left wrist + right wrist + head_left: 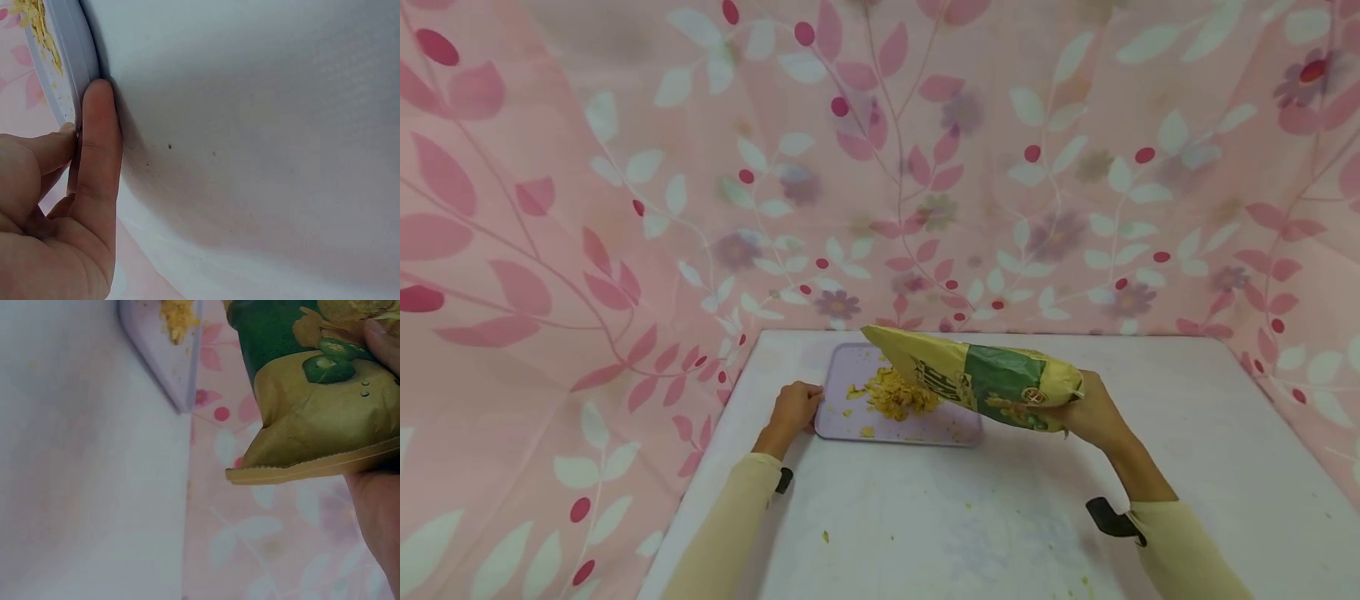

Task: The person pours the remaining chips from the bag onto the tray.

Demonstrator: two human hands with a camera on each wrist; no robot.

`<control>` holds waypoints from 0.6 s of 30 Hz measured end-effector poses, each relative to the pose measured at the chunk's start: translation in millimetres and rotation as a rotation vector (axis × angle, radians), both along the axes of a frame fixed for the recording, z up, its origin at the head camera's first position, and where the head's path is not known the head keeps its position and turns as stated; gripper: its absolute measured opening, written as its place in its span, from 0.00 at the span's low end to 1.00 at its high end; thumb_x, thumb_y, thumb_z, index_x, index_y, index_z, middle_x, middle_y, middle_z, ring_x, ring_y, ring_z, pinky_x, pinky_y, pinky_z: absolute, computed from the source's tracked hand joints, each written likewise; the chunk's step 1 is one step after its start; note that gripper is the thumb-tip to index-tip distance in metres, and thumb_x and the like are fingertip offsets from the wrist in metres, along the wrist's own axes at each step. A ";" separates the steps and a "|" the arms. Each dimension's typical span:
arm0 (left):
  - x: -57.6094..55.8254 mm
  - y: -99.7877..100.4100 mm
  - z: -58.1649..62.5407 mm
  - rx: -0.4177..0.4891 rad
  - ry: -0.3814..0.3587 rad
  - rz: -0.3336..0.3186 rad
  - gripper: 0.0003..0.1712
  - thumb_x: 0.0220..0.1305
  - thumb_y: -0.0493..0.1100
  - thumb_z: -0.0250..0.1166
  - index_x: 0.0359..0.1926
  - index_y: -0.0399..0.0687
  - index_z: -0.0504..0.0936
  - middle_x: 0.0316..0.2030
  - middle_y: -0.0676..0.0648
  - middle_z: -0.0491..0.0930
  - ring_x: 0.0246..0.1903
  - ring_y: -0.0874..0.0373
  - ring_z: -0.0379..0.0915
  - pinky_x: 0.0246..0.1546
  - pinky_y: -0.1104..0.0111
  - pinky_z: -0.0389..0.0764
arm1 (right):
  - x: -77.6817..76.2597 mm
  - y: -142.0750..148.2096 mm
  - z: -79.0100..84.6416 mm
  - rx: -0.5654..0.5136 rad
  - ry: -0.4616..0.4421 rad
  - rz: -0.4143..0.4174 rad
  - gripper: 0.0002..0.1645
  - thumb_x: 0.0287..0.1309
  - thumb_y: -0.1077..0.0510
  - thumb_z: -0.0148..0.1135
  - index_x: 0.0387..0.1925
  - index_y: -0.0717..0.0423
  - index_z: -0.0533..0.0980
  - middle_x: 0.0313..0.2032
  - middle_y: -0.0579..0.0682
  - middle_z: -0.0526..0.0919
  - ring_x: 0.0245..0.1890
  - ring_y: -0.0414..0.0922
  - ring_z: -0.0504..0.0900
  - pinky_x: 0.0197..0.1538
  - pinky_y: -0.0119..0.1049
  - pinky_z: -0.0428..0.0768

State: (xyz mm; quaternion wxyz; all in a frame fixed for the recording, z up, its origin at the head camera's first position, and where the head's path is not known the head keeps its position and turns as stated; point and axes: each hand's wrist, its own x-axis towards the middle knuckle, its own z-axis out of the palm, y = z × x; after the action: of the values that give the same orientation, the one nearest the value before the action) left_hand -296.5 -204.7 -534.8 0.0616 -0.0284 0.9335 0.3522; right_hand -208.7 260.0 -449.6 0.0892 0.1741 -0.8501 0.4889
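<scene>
My right hand (pixel 1093 414) grips the sealed bottom end of a yellow and green chip bag (pixel 1000 383), thumb on its printed face in the right wrist view. The bag tilts down to the left, its far end over a pale purple tray (pixel 951 435). On the tray lies a heap of crushed yellow chips (pixel 897 398), with loose bits around it; the bag partly covers the heap in the head view. My left hand (pixel 796 407) pinches the tray's left rim between thumb and fingers, seen close in the left wrist view (pixel 94 150).
The tray stands toward the back left of a table with a white cover (pixel 910 517). Small crumbs (pixel 825 537) are scattered on the cover in front. Pink floral cloth (pixel 880 208) hangs behind and at both sides of the table.
</scene>
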 end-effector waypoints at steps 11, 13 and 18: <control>-1.6 -0.6 0.1 0.006 0.024 -0.013 0.18 0.68 0.36 0.61 0.58 0.39 0.79 0.40 0.37 0.84 0.13 0.58 0.77 0.15 0.68 0.78 | 1.1 -3.3 7.7 0.075 -0.003 -0.002 0.29 0.44 0.64 0.78 0.51 0.64 0.79 0.42 0.55 0.85 0.40 0.29 0.80 0.39 0.31 0.81; -2.2 -0.7 -0.8 0.014 0.018 -0.011 0.18 0.68 0.36 0.61 0.58 0.39 0.79 0.39 0.37 0.84 0.13 0.58 0.77 0.15 0.68 0.78 | -0.7 0.0 5.4 0.014 -0.021 0.015 0.32 0.45 0.64 0.78 0.54 0.63 0.77 0.44 0.52 0.85 0.38 0.32 0.82 0.36 0.33 0.82; -2.1 -0.9 0.0 0.001 0.019 0.002 0.17 0.68 0.37 0.61 0.57 0.39 0.80 0.38 0.38 0.84 0.13 0.58 0.77 0.15 0.68 0.78 | -4.7 2.8 0.9 -0.079 -0.031 0.045 0.33 0.46 0.67 0.76 0.56 0.65 0.75 0.43 0.48 0.84 0.35 0.35 0.83 0.29 0.39 0.83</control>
State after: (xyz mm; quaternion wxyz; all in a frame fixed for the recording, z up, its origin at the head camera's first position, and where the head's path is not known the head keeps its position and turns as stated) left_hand -298.6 -205.5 -534.8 0.0523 -0.0259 0.9338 0.3531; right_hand -213.4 262.8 -448.7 0.0717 0.1820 -0.8272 0.5268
